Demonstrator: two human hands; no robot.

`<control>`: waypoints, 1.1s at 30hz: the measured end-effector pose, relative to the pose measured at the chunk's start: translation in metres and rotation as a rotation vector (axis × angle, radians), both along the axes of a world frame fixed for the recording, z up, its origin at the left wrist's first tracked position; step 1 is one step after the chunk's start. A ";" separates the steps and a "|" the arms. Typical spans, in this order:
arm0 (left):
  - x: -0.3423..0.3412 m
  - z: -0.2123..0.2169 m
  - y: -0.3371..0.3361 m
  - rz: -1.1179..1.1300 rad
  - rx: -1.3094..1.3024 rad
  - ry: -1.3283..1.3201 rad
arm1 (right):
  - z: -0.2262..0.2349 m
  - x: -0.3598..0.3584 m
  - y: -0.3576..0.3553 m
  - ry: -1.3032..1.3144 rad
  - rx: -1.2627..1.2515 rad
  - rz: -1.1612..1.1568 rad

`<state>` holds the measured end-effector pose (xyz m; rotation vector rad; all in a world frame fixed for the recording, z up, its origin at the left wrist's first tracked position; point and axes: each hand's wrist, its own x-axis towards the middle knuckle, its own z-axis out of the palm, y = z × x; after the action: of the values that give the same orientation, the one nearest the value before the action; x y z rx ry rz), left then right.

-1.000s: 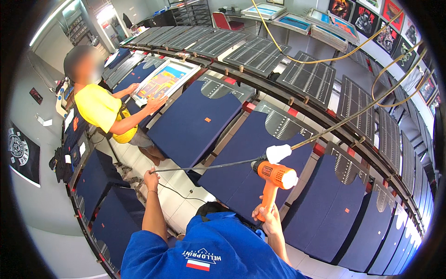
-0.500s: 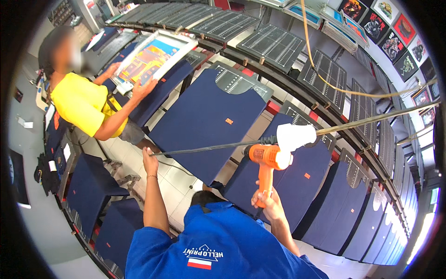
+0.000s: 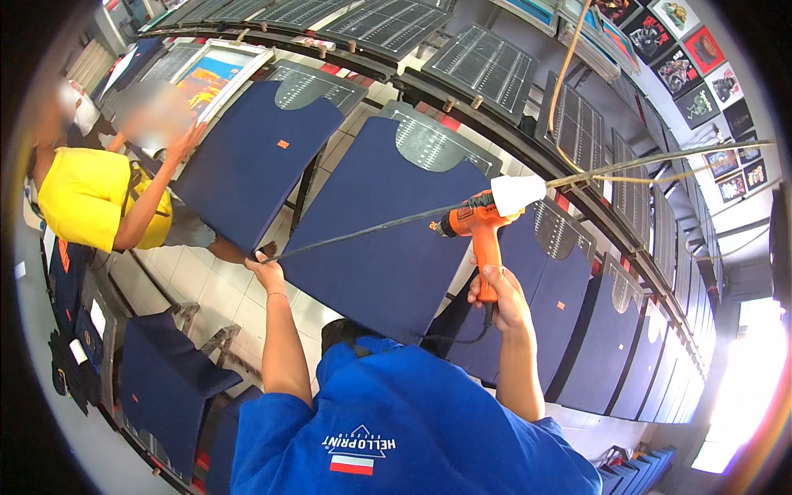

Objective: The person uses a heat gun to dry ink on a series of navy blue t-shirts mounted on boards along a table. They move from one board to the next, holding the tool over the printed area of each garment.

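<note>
My right hand [image 3: 500, 299] grips the handle of an orange heat gun [image 3: 477, 224], held upright over a navy shirt stretched on a platen [image 3: 388, 247]. A white cone [image 3: 516, 194] sits at the gun's right end, where yellowish hoses [image 3: 660, 161] lead off to the right. From the gun's left end a thin dark rod [image 3: 355, 235] runs down-left to my left hand [image 3: 266, 269], which is closed on its end. A blue shirt with a white print [image 3: 388, 437] fills the lower middle.
A person in a yellow shirt [image 3: 87, 198] stands at the left, one hand on a platen with a navy shirt [image 3: 247, 165], near a colourful framed screen [image 3: 210, 78]. More navy-covered platens [image 3: 602, 346] curve along the right. White tiled floor [image 3: 206, 289] lies below.
The heat gun and both my hands sit higher in the picture than a second ago. The view has swung, and the person in yellow now lies farther left.
</note>
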<state>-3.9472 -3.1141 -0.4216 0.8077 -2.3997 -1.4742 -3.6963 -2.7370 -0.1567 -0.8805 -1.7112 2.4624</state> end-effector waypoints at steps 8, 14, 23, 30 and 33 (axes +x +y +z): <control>0.002 0.001 0.017 -0.078 0.043 0.069 | -0.020 -0.028 -0.001 -0.063 0.034 -0.062; -0.001 -0.028 0.003 -0.065 0.118 0.039 | -0.024 -0.037 -0.001 -0.093 0.058 -0.060; 0.002 -0.010 0.015 -0.033 -0.136 0.149 | -0.018 -0.044 0.000 -0.122 0.066 -0.029; 0.002 -0.006 0.012 -0.016 0.234 0.073 | -0.019 -0.045 0.002 -0.126 0.060 -0.015; 0.005 0.000 0.016 0.133 0.461 -0.013 | -0.023 -0.046 -0.003 -0.095 0.080 -0.024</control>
<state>-3.9424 -3.0979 -0.4216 1.0457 -1.9867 -1.9987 -3.7420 -2.7396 -0.1799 -1.0186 -1.8027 2.3551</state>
